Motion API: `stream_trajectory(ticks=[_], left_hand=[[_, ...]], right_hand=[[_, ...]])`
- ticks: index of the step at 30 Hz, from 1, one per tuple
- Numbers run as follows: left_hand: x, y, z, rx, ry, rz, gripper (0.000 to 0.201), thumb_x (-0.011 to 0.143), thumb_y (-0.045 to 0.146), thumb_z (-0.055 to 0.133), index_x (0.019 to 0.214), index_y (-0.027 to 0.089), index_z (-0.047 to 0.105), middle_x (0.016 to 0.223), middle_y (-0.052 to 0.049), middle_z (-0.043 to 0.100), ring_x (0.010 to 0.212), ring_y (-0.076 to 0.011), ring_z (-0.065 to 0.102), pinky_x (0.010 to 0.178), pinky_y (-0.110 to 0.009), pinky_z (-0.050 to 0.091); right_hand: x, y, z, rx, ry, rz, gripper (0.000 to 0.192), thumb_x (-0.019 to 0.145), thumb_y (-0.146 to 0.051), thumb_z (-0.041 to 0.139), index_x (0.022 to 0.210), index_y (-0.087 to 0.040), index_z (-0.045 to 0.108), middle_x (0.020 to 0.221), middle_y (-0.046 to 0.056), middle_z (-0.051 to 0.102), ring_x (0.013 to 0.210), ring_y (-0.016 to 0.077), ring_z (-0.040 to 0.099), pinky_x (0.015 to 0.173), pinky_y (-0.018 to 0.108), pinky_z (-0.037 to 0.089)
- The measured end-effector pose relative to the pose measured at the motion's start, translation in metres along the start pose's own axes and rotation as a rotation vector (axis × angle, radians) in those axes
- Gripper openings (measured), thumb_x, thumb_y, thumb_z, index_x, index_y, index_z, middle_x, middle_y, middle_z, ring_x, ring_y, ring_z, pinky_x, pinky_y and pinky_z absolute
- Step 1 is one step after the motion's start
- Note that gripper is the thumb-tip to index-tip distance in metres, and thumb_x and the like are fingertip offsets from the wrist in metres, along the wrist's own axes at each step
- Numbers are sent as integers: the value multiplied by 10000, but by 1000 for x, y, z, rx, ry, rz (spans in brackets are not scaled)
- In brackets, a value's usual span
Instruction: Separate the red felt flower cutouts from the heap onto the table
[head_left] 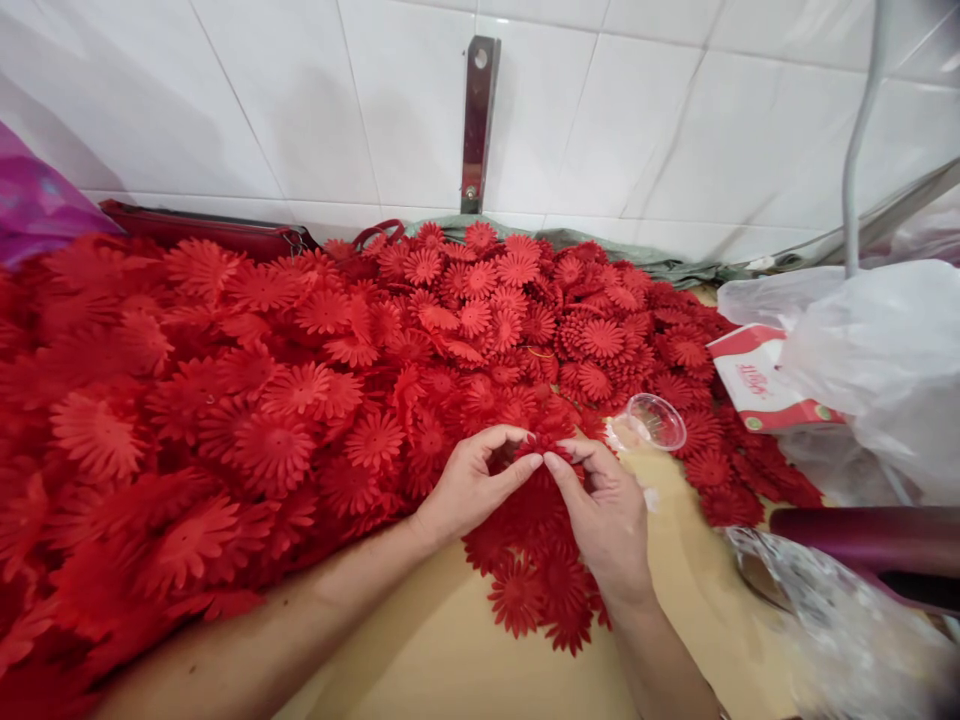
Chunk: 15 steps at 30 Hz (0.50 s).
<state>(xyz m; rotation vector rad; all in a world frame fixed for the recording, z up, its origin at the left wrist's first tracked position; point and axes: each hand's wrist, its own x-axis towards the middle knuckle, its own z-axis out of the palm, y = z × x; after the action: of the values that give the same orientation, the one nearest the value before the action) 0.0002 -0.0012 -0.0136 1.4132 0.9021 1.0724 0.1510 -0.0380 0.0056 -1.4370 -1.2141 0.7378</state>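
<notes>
Between the fingertips of both hands is a small red artificial flower point(541, 450), partly covered by the fingers. My left hand point(480, 475) pinches its left side with thumb and forefinger. From the right, my right hand point(604, 500) grips the same flower, its thumb tip close to the left thumb. Below the hands, several dark red flower pieces point(536, 590) lie on the tan table. A large heap of red petal pieces point(277, 440) spreads behind and to the left, with smaller, thicker ones point(600, 338) at the back.
A clear round plastic container point(655, 422) stands right of the hands. Farther right are a red-and-white box point(765, 380), white plastic bags point(885, 350), and a dark purple cylindrical object point(862, 545). A tiled wall point(405, 110) with a metal bracket point(480, 125) rises behind the tan tabletop point(390, 650).
</notes>
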Motion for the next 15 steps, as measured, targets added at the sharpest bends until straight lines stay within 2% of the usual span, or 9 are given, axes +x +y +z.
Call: stream_trajectory(ticks=[4, 9, 12, 15], left_hand=[[0, 2, -1, 19, -30, -2, 260, 902, 426, 681, 987, 180, 677, 898, -26, 664, 835, -150, 589, 815, -267, 487], [1, 4, -2, 55, -39, -21, 263, 912, 435, 665, 897, 174, 637, 826, -3, 604, 782, -134, 539, 763, -246, 449], [1, 6, -2, 47, -36, -21, 257, 935, 427, 633, 896, 173, 627, 821, 8, 570, 776, -127, 505, 757, -243, 424], [2, 9, -2, 19, 22, -27, 282, 950, 423, 604, 821, 172, 589, 766, 28, 510, 741, -117, 458, 722, -232, 394]], right_hand=[[-2, 2, 0, -104, -7, -48, 197, 928, -403, 631, 909, -213, 679, 837, 8, 695, 780, 168, 625, 766, 307, 499], [-4, 7, -1, -248, 3, -177, 191, 973, -384, 572, 954, -218, 663, 918, 30, 686, 875, 186, 637, 845, 334, 501], [-3, 7, -1, -216, -14, -189, 197, 975, -368, 574, 1087, -230, 658, 1049, 54, 699, 997, 204, 649, 928, 369, 504], [-1, 5, -1, -131, -19, -212, 298, 966, -346, 591, 1248, -253, 610, 1181, 72, 668, 1050, 204, 640, 960, 395, 514]])
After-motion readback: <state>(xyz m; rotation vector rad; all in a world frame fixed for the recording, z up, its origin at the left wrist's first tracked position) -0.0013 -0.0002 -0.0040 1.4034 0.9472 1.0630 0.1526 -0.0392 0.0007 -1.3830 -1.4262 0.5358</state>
